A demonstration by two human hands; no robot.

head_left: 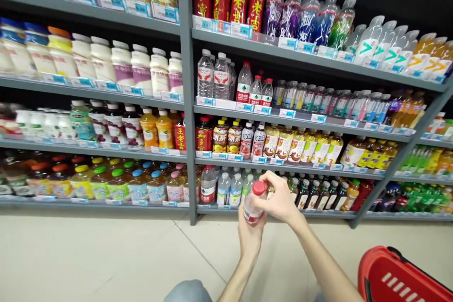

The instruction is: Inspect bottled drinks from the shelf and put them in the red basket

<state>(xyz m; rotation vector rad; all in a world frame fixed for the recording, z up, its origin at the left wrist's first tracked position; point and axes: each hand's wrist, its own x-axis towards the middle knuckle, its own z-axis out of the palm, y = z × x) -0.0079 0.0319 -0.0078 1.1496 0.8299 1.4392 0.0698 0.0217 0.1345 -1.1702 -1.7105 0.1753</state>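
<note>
A clear plastic water bottle (pixel 250 204) with a red cap and a red-and-white label is held tilted in front of the bottom shelf. My left hand (pixel 249 233) wraps round its lower part from below. From the right, my right hand (pixel 281 198) grips the same bottle near the neck, fingers curled just beside the cap. Part of the label is hidden by my fingers. Similar red-capped water bottles stand on the middle shelf, and a larger red-capped bottle (pixel 208 186) is on the bottom shelf, left of my hands.
Grey store shelves (pixel 226 109) full of bottled drinks stretch across the view, with price tags along their edges. An upright post (pixel 187 80) divides them. On the tiled floor (pixel 88 250) at lower right is a red shopping basket (pixel 384 264). My knee (pixel 188 291) shows at bottom.
</note>
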